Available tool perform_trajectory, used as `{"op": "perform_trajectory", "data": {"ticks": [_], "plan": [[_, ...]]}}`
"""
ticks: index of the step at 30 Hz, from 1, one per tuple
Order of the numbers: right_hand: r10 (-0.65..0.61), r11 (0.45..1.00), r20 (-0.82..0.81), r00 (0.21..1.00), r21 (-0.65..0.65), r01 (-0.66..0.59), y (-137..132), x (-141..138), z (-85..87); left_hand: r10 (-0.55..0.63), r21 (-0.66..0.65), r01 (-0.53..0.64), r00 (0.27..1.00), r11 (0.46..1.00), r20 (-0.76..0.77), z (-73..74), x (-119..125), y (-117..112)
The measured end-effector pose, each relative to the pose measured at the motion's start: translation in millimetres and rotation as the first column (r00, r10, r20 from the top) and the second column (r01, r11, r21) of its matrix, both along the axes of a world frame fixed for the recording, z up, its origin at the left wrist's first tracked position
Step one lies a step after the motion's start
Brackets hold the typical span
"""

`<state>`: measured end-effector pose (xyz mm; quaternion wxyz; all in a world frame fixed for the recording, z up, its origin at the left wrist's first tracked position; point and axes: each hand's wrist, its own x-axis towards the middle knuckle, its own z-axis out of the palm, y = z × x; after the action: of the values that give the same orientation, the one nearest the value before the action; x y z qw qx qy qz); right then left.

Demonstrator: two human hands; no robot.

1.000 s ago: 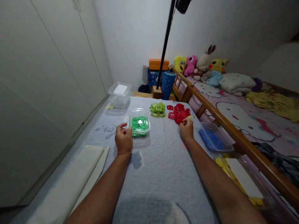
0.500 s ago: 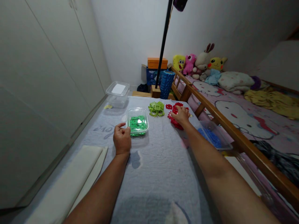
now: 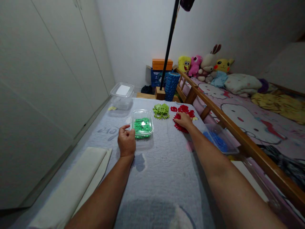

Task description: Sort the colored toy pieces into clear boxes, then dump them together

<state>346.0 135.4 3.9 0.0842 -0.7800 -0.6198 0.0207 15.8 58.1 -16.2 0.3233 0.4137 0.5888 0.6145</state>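
Observation:
My left hand (image 3: 126, 142) is curled closed, thumb and fingers against the near left corner of a clear lidded box of green pieces (image 3: 142, 127). My right hand (image 3: 183, 120) lies on a pile of red toothed pieces (image 3: 184, 109), its fingers curled over some of them. A pile of light green pieces (image 3: 161, 111) sits between the box and the red pile. All rest on a grey-blue quilted mat (image 3: 162, 165).
An empty clear box with a lid (image 3: 122, 95) stands at the mat's far left. A clear tray of blue pieces (image 3: 218, 140) lies right of my forearm, by the wooden bed rail (image 3: 238, 133). A black pole (image 3: 168, 47) rises behind. A white folded pad (image 3: 78, 178) lies at left.
My right hand went from the near edge of the red pile out onto it, then drew back a little with fingers curled. My left hand stayed at the green box.

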Motion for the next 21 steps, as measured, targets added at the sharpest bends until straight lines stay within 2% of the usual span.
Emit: {"op": "perform_trajectory", "data": {"ticks": [9, 15, 18, 21], "plan": [[0.042, 0.999, -0.015, 0.999, 0.033, -0.042, -58.7, -26.0, 0.0, 0.003, 0.004, -0.003, 1.000, 1.000, -0.004, -2.1, 0.0, 0.2], [0.185, 0.981, -0.111, 0.977, 0.088, -0.175, -94.6, -62.6, -1.9, 0.007, -0.001, -0.007, 1.000, 1.000, 0.000, -2.5, -0.2, 1.1], [0.321, 0.947, -0.231, 0.918, 0.081, -0.311, -99.9, -74.1, 4.7, 0.008, -0.001, -0.008, 1.000, 1.000, 0.001, -1.8, -0.4, 0.8], [0.381, 0.923, -0.401, 0.833, 0.112, -0.368, -83.2, -65.6, 13.5, 0.004, -0.001, -0.004, 1.000, 1.000, -0.009, -0.8, -0.4, 0.1]]}}
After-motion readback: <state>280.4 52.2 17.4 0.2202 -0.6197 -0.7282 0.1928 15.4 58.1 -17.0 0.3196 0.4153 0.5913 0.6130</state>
